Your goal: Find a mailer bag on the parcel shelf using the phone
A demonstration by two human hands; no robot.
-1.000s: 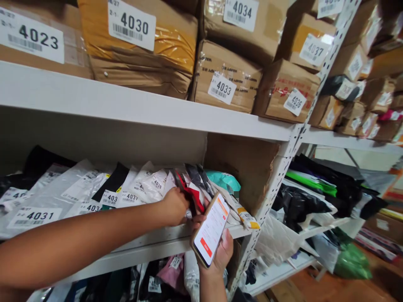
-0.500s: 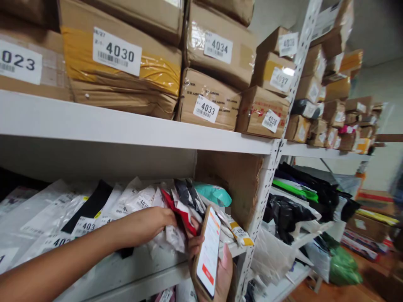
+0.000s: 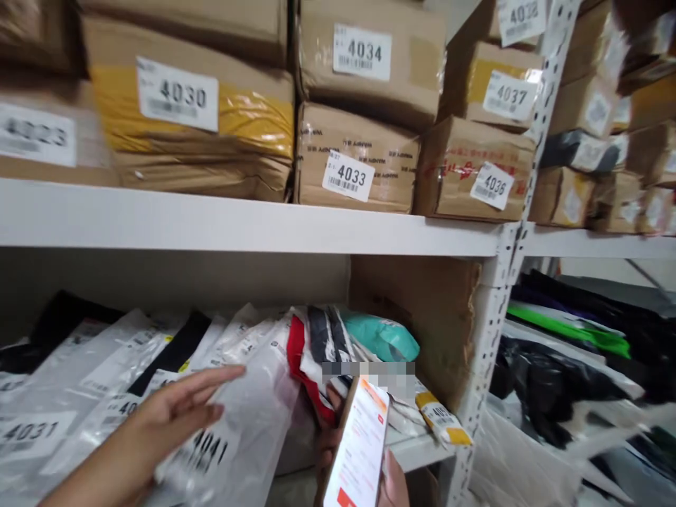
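Left hand with fingers released, spread flat on clear parcel bag marked 4041, tipped forward from row on shelf. Just right, right hand clenched round phone. Bag singled out, not yet gripped or lifted.

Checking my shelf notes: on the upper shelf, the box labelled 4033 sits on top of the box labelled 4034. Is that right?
Not quite. The head view shows the order reversed: box 4034 sits on top of box 4033. Both are indeed on the upper shelf.
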